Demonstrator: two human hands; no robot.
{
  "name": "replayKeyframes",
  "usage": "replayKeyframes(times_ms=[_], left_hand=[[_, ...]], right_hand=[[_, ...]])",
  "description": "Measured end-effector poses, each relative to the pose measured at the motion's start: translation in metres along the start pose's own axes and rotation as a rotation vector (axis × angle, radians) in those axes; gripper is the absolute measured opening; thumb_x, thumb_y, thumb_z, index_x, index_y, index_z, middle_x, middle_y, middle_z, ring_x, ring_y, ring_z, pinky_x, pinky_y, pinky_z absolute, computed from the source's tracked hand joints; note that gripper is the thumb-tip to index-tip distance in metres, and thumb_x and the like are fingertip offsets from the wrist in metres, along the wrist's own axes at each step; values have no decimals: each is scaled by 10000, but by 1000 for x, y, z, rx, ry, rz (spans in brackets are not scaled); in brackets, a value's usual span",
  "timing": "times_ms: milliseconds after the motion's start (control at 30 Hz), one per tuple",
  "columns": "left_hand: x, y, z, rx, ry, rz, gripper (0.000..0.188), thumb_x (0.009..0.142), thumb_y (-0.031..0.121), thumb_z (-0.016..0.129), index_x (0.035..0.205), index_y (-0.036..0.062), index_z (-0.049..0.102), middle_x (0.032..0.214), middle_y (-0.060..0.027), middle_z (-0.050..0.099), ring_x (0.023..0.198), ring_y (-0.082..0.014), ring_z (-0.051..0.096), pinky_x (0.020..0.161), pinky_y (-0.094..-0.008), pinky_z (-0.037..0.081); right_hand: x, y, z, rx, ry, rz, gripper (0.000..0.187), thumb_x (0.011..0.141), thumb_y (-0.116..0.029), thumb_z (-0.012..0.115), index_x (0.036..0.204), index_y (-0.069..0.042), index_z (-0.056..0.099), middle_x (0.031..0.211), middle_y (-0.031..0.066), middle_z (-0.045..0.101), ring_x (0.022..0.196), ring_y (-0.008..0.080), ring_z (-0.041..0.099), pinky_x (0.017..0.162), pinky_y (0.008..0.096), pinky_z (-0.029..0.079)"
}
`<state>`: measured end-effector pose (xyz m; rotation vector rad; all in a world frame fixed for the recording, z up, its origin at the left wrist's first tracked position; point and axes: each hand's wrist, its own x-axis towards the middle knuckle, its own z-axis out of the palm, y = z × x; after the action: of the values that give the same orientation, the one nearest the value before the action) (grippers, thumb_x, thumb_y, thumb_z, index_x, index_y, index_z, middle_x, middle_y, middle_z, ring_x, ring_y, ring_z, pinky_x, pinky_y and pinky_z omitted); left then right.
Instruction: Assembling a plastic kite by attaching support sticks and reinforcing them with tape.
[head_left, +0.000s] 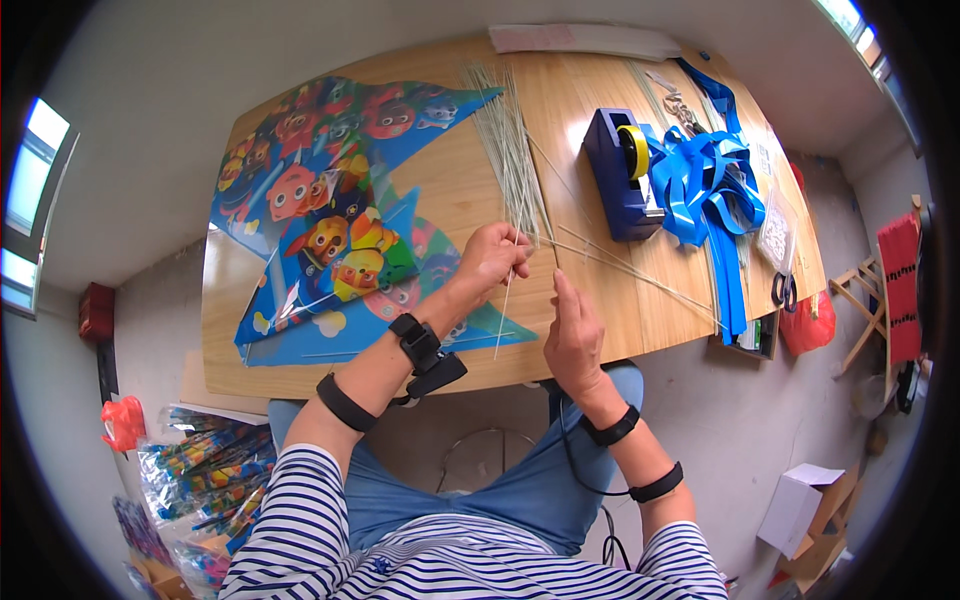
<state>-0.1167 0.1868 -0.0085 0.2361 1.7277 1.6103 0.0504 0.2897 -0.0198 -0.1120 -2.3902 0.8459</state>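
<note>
My left hand (492, 256) is closed in a pinch on a thin pale rod (503, 315), whose lower end slants down toward the table's front edge. Beyond the fingers, a loose bundle of similar thin rods (508, 150) fans out toward the back of the table. My right hand (574, 330) is just to the right, thumb and fingers pressed together; whether a rod is between them I cannot make out. Several more rods (640, 272) lie slanting to its right. Left of my hands are printed plastic kite sheets (330, 215) with colourful cartoon animals, partly under my left forearm.
A blue tape dispenser (615, 180) with yellow-cored tape stands right of the rods. Beside it are tangled blue ribbon (705, 180), a clear bag of small white pieces (775, 235) and dark-handled scissors (784, 291). Packed printed bundles (205, 470) lie on the floor at left.
</note>
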Motion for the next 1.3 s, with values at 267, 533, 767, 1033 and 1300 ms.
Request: replayKeyframes(times_ms=[267,533,767,1033,1300], left_hand=[[-1,8,12,-79,-36,-33,118,917,55,665,1000,6,597,707,-100,683,502,-90,582,434,-205,408],[-20,8,19,-147,-75,-38,138,912,57,673,993,1,577,707,-115,691,492,-98,590,433,-210,412],[-50,-6,1,-54,-98,-21,139,889,12,662,968,-28,554,684,-125,670,499,-125,596,420,-243,429],[-29,1,-45,117,79,92,125,896,47,669,954,-5,572,689,-101,679,484,-98,581,429,-220,434],[49,-12,-82,434,277,156,187,887,47,672,1034,-64,644,765,-84,691,613,-122,646,523,-270,506]], right_hand=[[134,65,39,-264,21,154,254,816,34,599,1068,35,625,1005,247,595,899,446,656,770,494,551],[197,94,77,-386,-208,448,191,823,-73,572,959,11,677,1019,293,672,976,456,670,847,491,546],[200,76,91,-233,-268,546,250,890,-187,576,958,4,724,998,312,685,967,457,675,862,506,533],[212,55,113,-370,-273,588,674,828,-608,705,968,51,711,1008,248,713,947,407,701,816,483,540],[196,53,138,-621,-90,439,724,714,-518,825,1133,39,632,1028,202,684,893,397,688,828,489,541]])
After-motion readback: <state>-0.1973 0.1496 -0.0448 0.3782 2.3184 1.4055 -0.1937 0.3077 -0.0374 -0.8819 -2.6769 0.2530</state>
